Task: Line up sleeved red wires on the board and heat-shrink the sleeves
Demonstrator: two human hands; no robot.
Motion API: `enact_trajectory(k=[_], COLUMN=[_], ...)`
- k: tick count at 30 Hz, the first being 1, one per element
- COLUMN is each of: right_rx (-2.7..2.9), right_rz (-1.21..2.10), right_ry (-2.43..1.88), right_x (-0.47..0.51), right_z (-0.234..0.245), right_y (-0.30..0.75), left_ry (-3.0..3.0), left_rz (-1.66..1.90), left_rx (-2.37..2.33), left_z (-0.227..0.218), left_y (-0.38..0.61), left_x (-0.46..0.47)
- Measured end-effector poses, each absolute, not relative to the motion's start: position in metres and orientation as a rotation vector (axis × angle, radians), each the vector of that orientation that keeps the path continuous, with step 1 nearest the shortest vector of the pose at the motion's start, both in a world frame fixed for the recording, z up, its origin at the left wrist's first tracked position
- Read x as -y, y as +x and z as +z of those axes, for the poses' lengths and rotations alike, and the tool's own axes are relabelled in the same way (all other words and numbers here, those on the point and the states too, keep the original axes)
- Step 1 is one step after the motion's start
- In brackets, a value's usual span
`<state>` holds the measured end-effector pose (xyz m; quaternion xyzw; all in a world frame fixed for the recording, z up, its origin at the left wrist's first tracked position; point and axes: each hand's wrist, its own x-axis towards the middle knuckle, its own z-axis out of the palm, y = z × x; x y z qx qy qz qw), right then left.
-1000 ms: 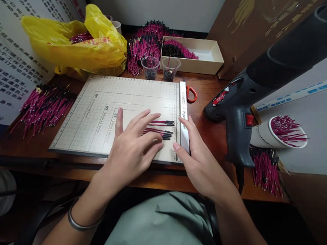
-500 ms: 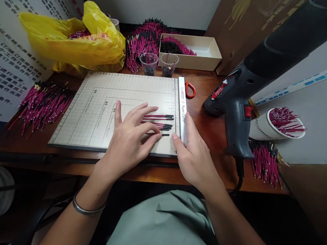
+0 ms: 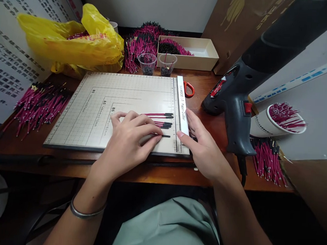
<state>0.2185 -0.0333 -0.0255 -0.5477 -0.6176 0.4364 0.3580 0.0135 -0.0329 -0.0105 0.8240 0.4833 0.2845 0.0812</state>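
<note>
The pale gridded board of a paper cutter [image 3: 132, 87] lies flat on the table. My left hand [image 3: 133, 135] rests over it, thumb and forefinger pinching a thin wire with a black end [image 3: 166, 136]. Just beyond those fingers, several magenta wires with black ends [image 3: 163, 124] lie side by side, partly hidden by the hand. My right hand [image 3: 203, 145] grips the white bar [image 3: 182, 101] at the cutter's right side, thumb on top and fingers along the outer edge.
Orange-handled scissors [image 3: 190, 90] lie behind the bar. A heat gun [image 3: 237, 116] stands at right, near a white cup of wires [image 3: 259, 123]. Two clear cups [image 3: 147, 64], a cream box [image 3: 189, 61] and a yellow bag [image 3: 73, 54] line the back. Loose wires [image 3: 39, 105] lie left.
My left hand's raised fingers have curled down while it still pinches the wire. My right hand has shifted slightly right along the bar. The camera view has moved a little.
</note>
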Motion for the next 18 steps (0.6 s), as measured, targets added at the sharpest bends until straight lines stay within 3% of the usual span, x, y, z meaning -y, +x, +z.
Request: enact_trajectory(k=[10, 18], right_rx=[1.605, 1.517], right_rz=[1.017, 0.952], right_ry=[-1.473, -1.454], right_x=[0.038, 0.039], right_z=[-0.027, -0.032], right_y=[0.216, 0.212], left_ry=[2.523, 2.550], left_rz=[1.124, 1.363], left_rx=[-1.954, -1.918], left_z=[-0.018, -0.033], left_y=[0.031, 0.032], left_x=[0.073, 0.065])
